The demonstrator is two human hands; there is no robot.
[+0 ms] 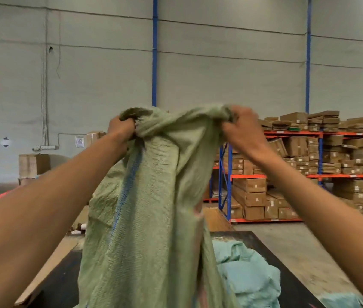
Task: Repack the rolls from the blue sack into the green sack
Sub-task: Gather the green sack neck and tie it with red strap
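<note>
Two hands raised, left hand (pixel 121 126) and right hand (pixel 242 127) each gripping green sack (pixel 151 196) top, sack hanging below

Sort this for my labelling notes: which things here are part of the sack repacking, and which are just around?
Part of the job:
green sack, gripped by left hand and right hand
blue sack, crumpled on the dark table

Just around:
shelving with cardboard boxes
</note>
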